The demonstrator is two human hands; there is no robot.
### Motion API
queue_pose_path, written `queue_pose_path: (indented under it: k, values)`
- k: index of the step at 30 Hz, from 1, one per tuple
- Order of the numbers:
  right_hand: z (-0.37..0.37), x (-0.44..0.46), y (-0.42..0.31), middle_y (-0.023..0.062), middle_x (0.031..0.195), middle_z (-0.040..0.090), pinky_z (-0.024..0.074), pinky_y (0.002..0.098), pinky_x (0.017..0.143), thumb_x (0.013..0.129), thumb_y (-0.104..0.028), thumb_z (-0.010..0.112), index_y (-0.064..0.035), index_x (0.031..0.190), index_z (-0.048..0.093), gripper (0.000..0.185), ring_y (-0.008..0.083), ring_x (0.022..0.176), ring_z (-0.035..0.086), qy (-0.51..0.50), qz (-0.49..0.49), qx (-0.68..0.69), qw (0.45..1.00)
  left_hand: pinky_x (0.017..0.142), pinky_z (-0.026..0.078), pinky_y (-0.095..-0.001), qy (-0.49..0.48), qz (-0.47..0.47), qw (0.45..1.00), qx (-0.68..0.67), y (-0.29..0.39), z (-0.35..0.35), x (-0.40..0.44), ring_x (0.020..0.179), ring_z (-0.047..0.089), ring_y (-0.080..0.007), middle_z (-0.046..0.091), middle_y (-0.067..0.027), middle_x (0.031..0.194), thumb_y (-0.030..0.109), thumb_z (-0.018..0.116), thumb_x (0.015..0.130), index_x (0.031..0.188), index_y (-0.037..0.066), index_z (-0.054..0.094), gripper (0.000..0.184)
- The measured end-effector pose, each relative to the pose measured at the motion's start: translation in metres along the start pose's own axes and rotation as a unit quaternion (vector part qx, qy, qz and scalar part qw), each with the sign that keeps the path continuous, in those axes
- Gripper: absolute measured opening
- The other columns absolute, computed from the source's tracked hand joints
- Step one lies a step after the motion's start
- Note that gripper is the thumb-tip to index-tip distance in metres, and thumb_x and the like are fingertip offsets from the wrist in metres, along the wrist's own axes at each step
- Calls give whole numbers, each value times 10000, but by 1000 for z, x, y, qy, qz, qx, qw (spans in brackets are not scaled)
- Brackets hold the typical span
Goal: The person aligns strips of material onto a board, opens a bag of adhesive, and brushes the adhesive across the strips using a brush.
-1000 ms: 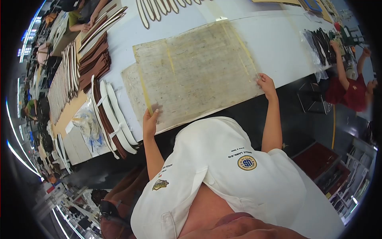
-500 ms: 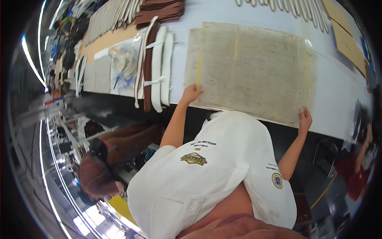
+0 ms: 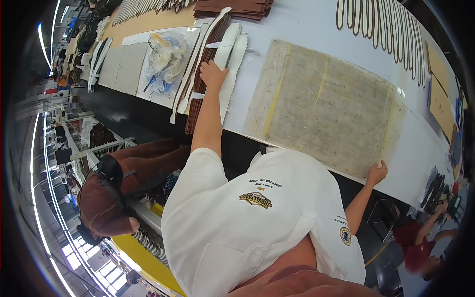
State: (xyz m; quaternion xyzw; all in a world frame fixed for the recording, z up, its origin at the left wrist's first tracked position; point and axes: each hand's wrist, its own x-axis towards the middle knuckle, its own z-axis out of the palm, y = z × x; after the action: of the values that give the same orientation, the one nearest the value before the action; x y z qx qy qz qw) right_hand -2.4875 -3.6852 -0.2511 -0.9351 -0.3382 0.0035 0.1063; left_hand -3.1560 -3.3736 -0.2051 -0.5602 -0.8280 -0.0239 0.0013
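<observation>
My left hand (image 3: 213, 75) rests on a bundle of long brown strips (image 3: 209, 52), fingers bent over it; whether it grips them is hard to tell. White strips (image 3: 236, 54) lie beside the brown ones, with pale bands around the bundles. To the right, a worn translucent sheet (image 3: 326, 104) with yellow tape lines lies flat on the white table (image 3: 257, 74). At the sheet's near right corner is my right hand (image 3: 377, 173), thumb and fingers pinched at its edge.
Left of the strips lies a crumpled clear plastic bag (image 3: 167, 57). Brown pieces (image 3: 235, 7) and looped strips (image 3: 381, 29) lie farther back. Cardboard (image 3: 440, 99) is at the right. One person (image 3: 111, 198) is at the lower left, another (image 3: 415, 242) at the lower right.
My left hand has left the sheet's near left corner and moved left onto the brown strips. My right hand stays at the sheet's right corner. The view has turned toward the left.
</observation>
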Motion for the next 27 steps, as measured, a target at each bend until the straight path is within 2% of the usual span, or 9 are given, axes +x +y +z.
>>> queue_pose_path:
  k: [1, 8, 10, 13, 16, 20, 23, 24, 27]
  values:
    - [2, -6, -5, 157, 1200, 574, 450, 413, 945, 804, -138, 607, -79, 1096, 679, 306, 342, 1092, 561, 17, -2, 2, 1000, 836, 480, -481, -8, 4, 1000, -2, -4, 0, 5, 1057, 514, -344, 494, -167, 1117, 387, 807, 688, 1135, -9, 520, 663]
    - [39, -37, -6, 146, 1170, 581, 454, 406, 938, 777, -132, 622, -96, 1059, 695, 294, 325, 1077, 569, -43, 68, 78, 994, 824, 500, -444, -23, 33, 999, -8, -3, -1, 15, 1032, 524, -342, 501, -174, 1083, 306, 778, 664, 1042, -36, 518, 572]
    - [41, -40, -10, 147, 1162, 579, 455, 401, 937, 774, -134, 625, -99, 1031, 702, 271, 324, 1067, 572, -15, 51, 61, 997, 835, 501, -448, -16, 36, 999, -24, -7, -1, 16, 1030, 528, -351, 505, -178, 1083, 297, 770, 658, 1033, -41, 516, 566]
    - [36, -34, -14, 147, 1148, 575, 454, 397, 940, 776, -135, 627, -94, 1001, 702, 241, 320, 1067, 574, -36, 88, 57, 994, 853, 499, -457, -17, 35, 998, -50, -13, 4, 17, 1030, 535, -370, 517, -195, 1076, 293, 762, 654, 1030, -48, 503, 570]
    - [37, -25, -10, 148, 1157, 556, 456, 393, 936, 788, -142, 614, -87, 982, 701, 219, 321, 1044, 583, -66, 130, 117, 982, 861, 497, -470, -12, 41, 994, -101, -16, 2, 14, 1021, 553, -388, 545, -215, 1051, 292, 757, 654, 1030, -47, 488, 574]
    - [41, -18, -1, 137, 1046, 632, 481, 377, 863, 805, -157, 611, -50, 959, 697, 207, 292, 926, 624, -80, 135, 138, 978, 854, 498, -488, -18, 36, 982, -184, -21, 1, 5, 989, 581, -397, 585, -223, 1004, 282, 753, 660, 1030, -40, 473, 564]
    - [43, -16, -4, 129, 943, 681, 491, 364, 808, 813, -175, 620, -20, 938, 695, 213, 265, 850, 642, -77, 142, 182, 970, 856, 501, -483, -11, 49, 990, -134, -14, -7, 2, 998, 590, -398, 598, -220, 1012, 271, 751, 664, 1027, -31, 473, 548]
    - [44, -16, -4, 126, 915, 691, 492, 362, 796, 814, -183, 626, -13, 933, 694, 218, 257, 839, 644, -71, 142, 191, 969, 876, 498, -471, -38, 40, 991, -126, -10, -13, 2, 1037, 583, -406, 597, -224, 1038, 266, 755, 657, 1112, -49, 466, 625]
    - [50, -10, 9, 126, 900, 700, 494, 356, 784, 817, -196, 637, -4, 934, 695, 232, 248, 841, 648, -87, 147, 228, 959, 907, 491, -449, -5, 66, 974, -217, -3, -28, 0, 1073, 575, -411, 596, -231, 1062, 264, 760, 644, 1203, -49, 461, 707]
